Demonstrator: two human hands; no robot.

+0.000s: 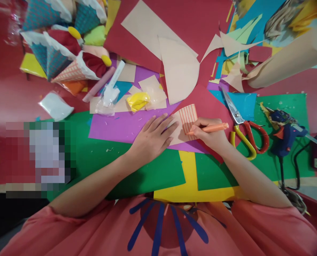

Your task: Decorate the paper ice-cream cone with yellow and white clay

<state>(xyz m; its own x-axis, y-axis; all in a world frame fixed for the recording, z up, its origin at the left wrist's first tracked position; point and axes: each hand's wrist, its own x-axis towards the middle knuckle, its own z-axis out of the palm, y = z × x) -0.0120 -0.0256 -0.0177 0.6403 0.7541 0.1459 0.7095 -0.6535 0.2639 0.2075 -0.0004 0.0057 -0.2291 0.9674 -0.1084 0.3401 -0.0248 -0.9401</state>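
Note:
Between my hands lies a beige paper piece [176, 123], its right part covered with orange stripes. My left hand [154, 133] rests flat on the paper's left end, fingers spread. An orange marker [213, 128] is gripped in my right hand [206, 133], with its tip touching the striped part near the lower edge. Under the piece are a purple sheet [115, 128] and a red sheet [211, 103]. Right of my right hand lie large scissors [241, 122] with one yellow and one red handle.
A blue glue gun [283, 137] with a cord sits at the right. Paper cones [75, 67] are grouped at the upper left. A half-round beige piece [179, 69] lies ahead, near a beige roll [289, 58]. Yellow clay [138, 101] and a white packet [56, 105] lie left of centre.

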